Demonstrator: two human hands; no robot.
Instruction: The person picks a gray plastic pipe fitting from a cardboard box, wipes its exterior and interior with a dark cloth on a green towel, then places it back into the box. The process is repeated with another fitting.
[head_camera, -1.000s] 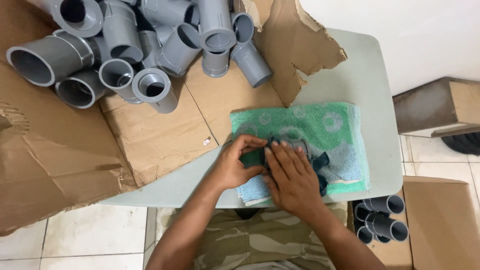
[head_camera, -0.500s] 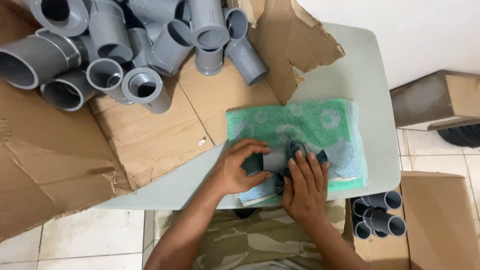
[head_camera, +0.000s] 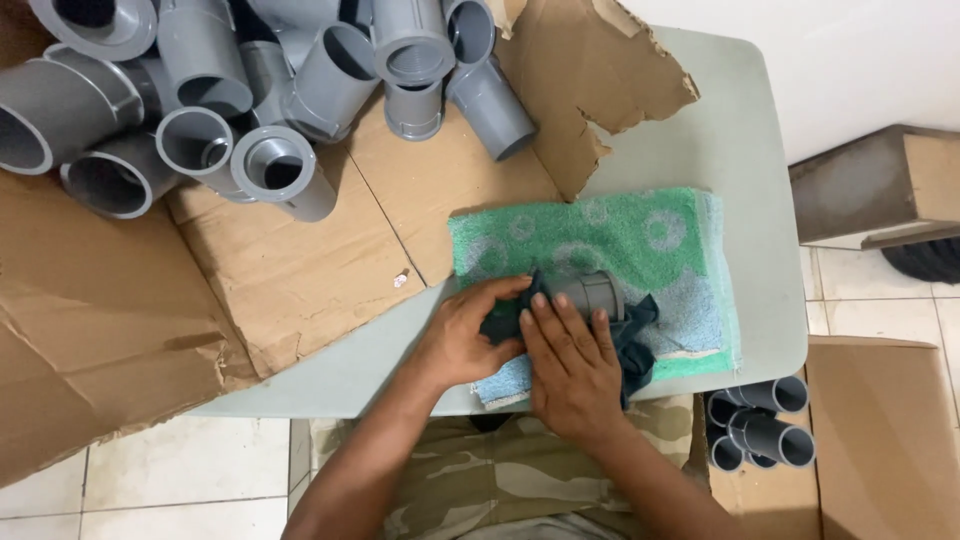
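Table (head_camera: 740, 140) — towel (head_camera: 620, 230) | hands (head_camera: 520, 345) grip pipe (head_camera: 592, 293) | box (head_camera: 880, 440) — pipes (head_camera: 765, 430)

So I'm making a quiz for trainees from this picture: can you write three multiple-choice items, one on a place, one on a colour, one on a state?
1. Where does the pile of grey pipe fittings lie?
A. on the cardboard
B. on the floor tiles
C. on the towel

2. What colour is the towel, mainly?
A. red
B. green
C. yellow

3. How is the small grey fitting on the towel held?
A. lying untouched
B. one hand only
C. both hands with a dark cloth

Answers:
1 A, the pile sits on the torn cardboard at top left.
2 B, green with pale rings and blue.
3 C, left hand and right hand both press cloth and fitting.
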